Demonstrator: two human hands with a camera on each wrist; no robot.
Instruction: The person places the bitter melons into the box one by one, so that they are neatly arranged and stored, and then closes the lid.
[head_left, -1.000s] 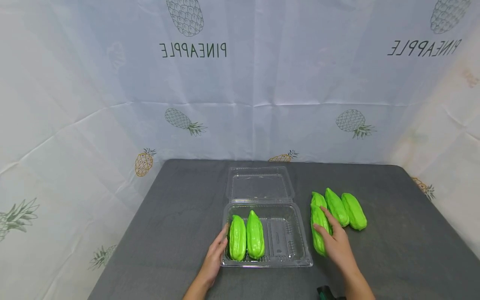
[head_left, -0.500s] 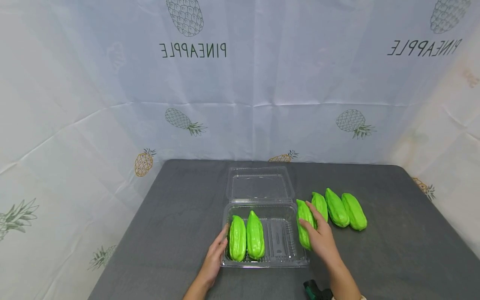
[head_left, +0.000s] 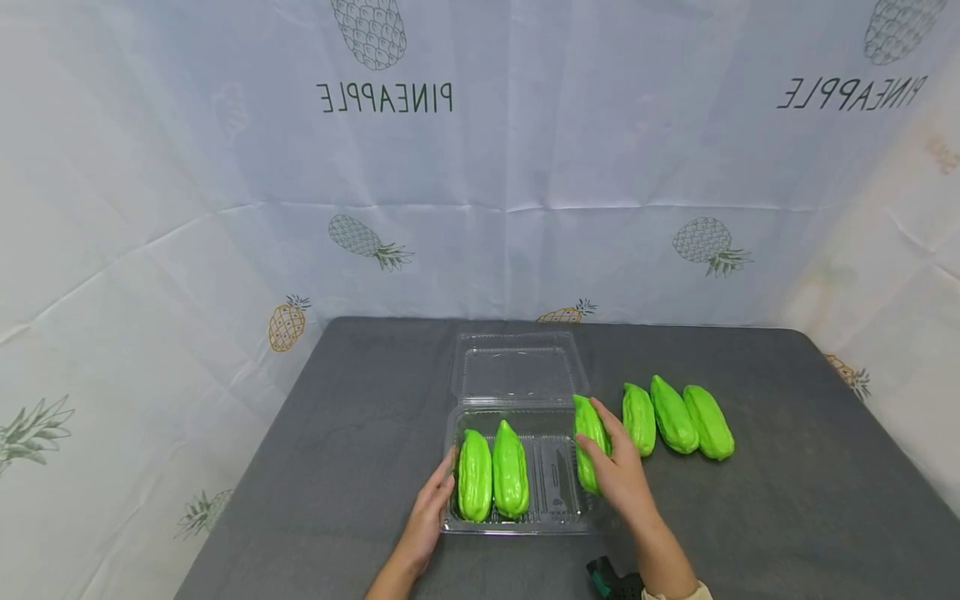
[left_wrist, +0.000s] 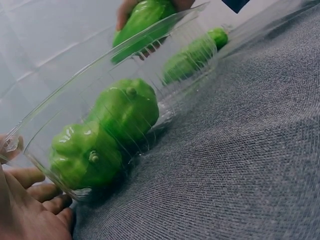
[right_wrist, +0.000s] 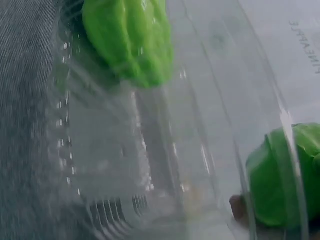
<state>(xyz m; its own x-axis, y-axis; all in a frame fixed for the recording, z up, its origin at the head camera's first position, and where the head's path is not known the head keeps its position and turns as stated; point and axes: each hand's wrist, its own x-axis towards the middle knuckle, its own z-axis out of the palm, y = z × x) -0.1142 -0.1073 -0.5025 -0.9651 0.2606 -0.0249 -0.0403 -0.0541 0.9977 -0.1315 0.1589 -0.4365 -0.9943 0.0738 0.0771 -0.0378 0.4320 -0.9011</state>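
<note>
A clear plastic clamshell box lies with its lid folded back. Two bright green, ribbed bitter melons sit side by side in its left part. My left hand holds the box's left side; in the left wrist view, fingers lie along the outer wall and the thumb is at the rim. My right hand grips another bitter melon over the box's right side, with its tip pointing away. In the right wrist view the held bitter melon shows partly, behind the clear wall.
Three more bitter melons lie in a row on the dark grey table, right of the box. A dark device with a green part is beside the right wrist. Behind stands a pineapple-print curtain.
My right hand has carried the bitter melon leftward, from the group on the table to over the box's right side. My left hand stays at the box.
</note>
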